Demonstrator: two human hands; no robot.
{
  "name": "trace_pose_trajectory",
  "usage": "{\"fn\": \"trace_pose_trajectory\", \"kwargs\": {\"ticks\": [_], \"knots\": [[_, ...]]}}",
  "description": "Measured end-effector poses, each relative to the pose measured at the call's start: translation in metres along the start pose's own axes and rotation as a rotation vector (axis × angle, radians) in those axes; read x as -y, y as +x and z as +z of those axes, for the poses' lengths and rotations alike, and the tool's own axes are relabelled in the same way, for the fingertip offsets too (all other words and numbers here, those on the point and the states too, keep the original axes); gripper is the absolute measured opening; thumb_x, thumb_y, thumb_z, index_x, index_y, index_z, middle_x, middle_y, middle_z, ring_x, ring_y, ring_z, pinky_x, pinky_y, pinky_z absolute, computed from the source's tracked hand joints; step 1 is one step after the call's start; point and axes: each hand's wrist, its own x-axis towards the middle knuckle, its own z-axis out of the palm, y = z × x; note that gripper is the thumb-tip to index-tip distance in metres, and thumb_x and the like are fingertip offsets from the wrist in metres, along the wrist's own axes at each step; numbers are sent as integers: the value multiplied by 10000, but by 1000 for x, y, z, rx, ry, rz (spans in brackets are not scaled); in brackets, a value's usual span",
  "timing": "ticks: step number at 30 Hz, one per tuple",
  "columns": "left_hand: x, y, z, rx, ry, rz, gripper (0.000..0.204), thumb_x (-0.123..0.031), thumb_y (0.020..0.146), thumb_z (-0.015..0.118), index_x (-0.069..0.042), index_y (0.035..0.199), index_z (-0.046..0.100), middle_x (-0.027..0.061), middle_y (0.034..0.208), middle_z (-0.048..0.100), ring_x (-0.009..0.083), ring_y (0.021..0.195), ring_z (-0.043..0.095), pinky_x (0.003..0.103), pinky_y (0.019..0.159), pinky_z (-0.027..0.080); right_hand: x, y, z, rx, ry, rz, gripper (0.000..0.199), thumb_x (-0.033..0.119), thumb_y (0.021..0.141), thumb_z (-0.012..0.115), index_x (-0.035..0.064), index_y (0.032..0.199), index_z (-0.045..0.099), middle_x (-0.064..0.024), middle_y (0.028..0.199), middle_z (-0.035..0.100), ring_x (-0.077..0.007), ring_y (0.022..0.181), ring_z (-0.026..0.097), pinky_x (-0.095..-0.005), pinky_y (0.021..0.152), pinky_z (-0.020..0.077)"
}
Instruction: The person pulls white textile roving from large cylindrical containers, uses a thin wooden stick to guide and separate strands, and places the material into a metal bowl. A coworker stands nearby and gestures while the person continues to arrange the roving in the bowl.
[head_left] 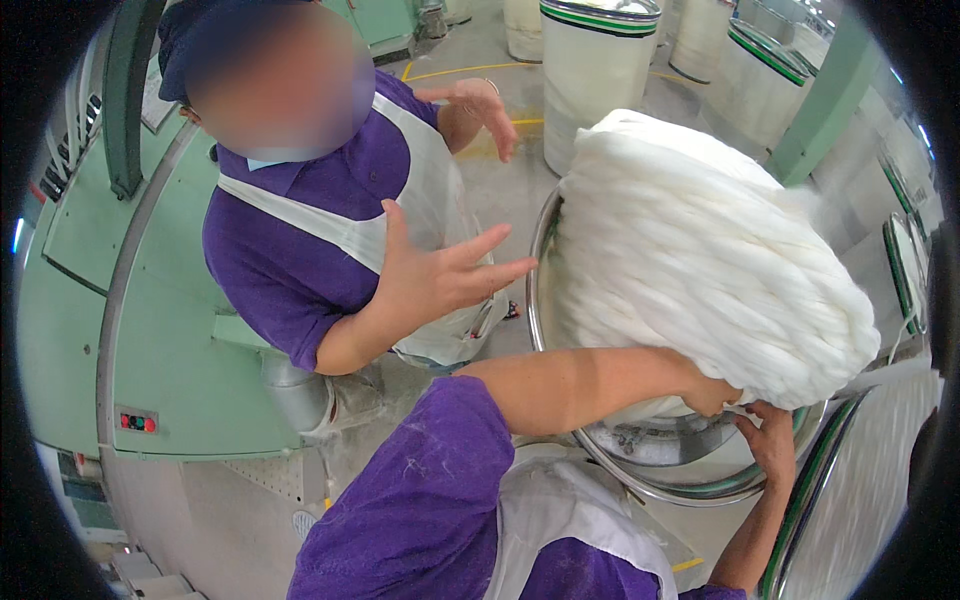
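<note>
My left hand [712, 395] is at the lower edge of the thick coil of white fibre [700, 250], with its fingers curled; what they hold is hidden, so I cannot tell. My right hand [770, 440] is just beside it, thumb and fingers bent and partly open; I cannot tell if they pinch something. The coil stands tilted in the round can [533, 300] with a metal rim, rising high above this rim. On my left, a co-worker [300, 215] in purple shirt and white apron raises two open hands.
</note>
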Motion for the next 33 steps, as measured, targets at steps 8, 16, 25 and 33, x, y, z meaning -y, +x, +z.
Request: {"fn": "trace_pose_trajectory", "kwargs": {"ticks": [8,16,25,33], "knots": [[3,4,5,134,-133,-65,468,-271,864,483,-128,1310,495,187,1279,537,374,1214,474,476,1035,340,7,1,-4,36,0,55,294,152,692,753,-46,897,681,-200,796,660,-311,749,599,-386,718,464],[4,8,8,250,-218,-116,532,-275,900,442,-150,1412,370,206,1350,481,381,1280,407,481,1069,287,2,0,-4,32,-24,2,298,184,715,749,-20,925,693,-241,918,657,-422,914,599,-428,840,458],[4,7,5,138,-42,-55,415,-286,849,562,-141,1238,537,157,1233,557,359,1194,483,472,1008,360,15,2,-10,64,2,35,313,190,722,744,-33,936,693,-248,989,656,-421,960,599,-429,869,451],[4,6,11,49,-30,-46,363,-302,817,602,-150,1146,630,119,1190,593,330,1142,533,445,991,395,-5,1,2,2,-16,-53,296,168,715,748,-40,918,688,-214,880,664,-362,840,615,-405,781,476]]}}
